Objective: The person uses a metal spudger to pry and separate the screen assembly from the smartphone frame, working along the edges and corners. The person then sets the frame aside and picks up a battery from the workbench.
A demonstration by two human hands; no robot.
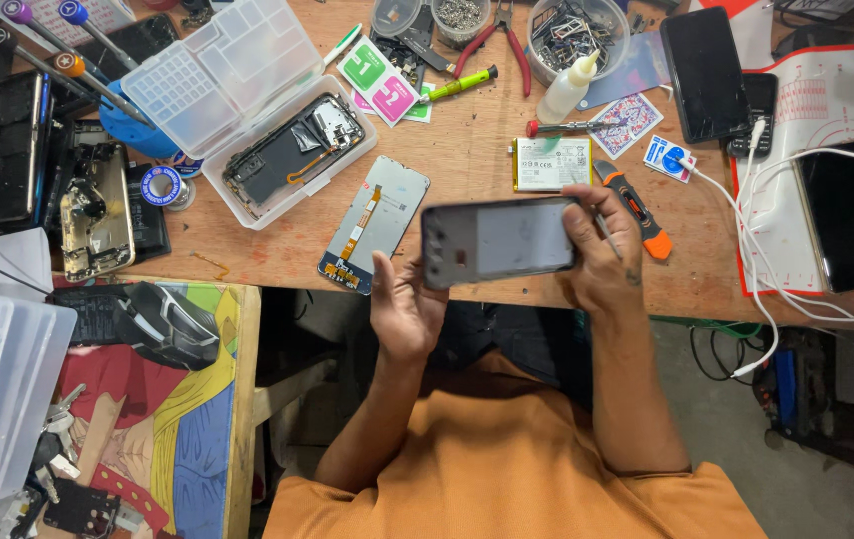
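Closest to me, an orange shirt fills the bottom of the view and hides the lap; both forearms rise out of it. My left hand (404, 311) is open, palm up, fingers loosely spread, its fingertips at the lower left corner of the phone frame (499, 241); I cannot tell whether they actually touch it. My right hand (602, 252) grips the frame's right end, thumb wrapped over the top edge, and a thin metal tool (605, 232) is pinched in the same hand, mostly hidden behind the fingers.

The frame is blurred, so its surface detail is hard to read: a dark, flat, rounded rectangle with a paler grey panel in the middle. It hangs over the table edge, its long axis running left to right and tipped slightly up toward the right.

Just beyond it on the worn wooden table (467, 170) lies a bare display panel (375, 224) with an orange flex strip, slanting up to the right, and a flat white battery (551, 164). An orange-and-black utility knife (631, 208) sits beside my right hand, partly covered by it.

Farther back, an open clear plastic box (277, 140) holds a stripped phone body. A white cable (756, 240) loops across a red-edged mat (826, 110) at the right, which the picture's edge cuts off.
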